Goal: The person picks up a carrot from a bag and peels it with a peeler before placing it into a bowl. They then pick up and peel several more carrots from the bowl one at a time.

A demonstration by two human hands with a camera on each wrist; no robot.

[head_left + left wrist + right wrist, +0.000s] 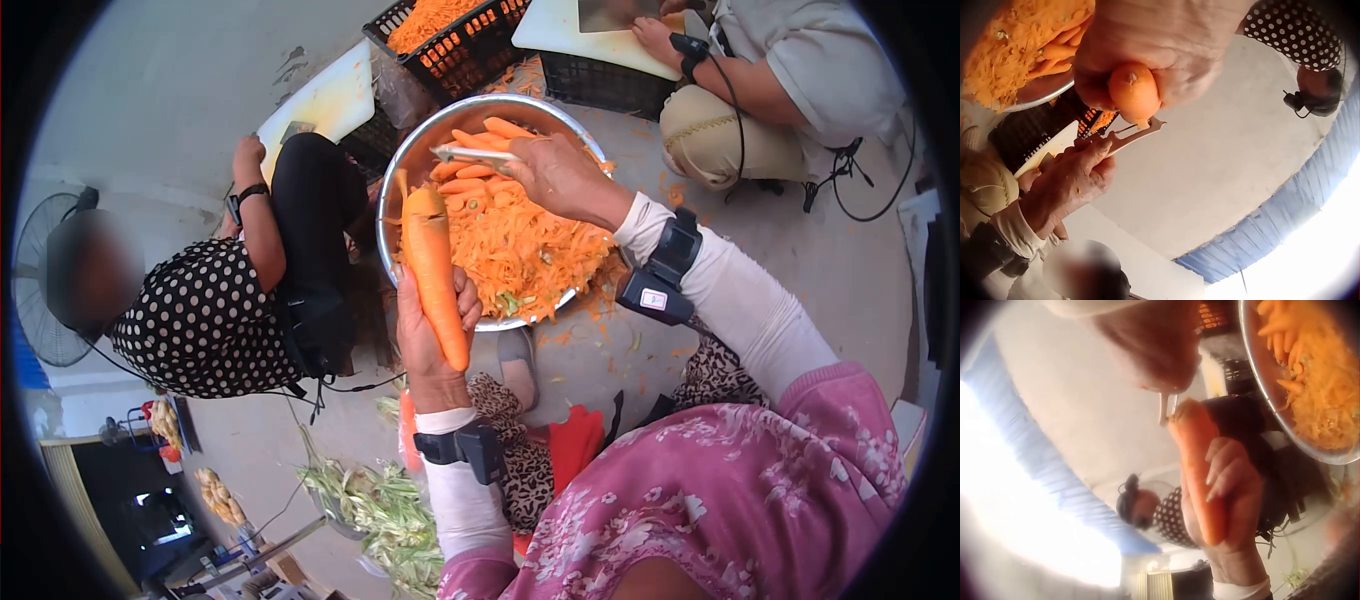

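Apparently peeling, gripping carrot [430,265] in left hand [418,350] and peeler [472,154] in right hand [565,178], next requiring even blade pressure lengthwise.

In the head view, the right grip [565,180] hides most of the handle of the peeler [480,155]. The palm of the left grip [432,325] is partly behind the carrot [430,260], and orange shreds [530,250] hide the bottom of the bowl [384,205]. The top edge cuts off the black crate [455,75] at 12 o'clock; the seated person [830,70] at 2 o'clock has no head in frame. In the left wrist view, the carrot's length is hidden end-on, and a head [1082,269] at 7 o'clock is blurred. In the right wrist view, the right grip at 12 o'clock is blurred and the bowl is cut off at 2 o'clock.
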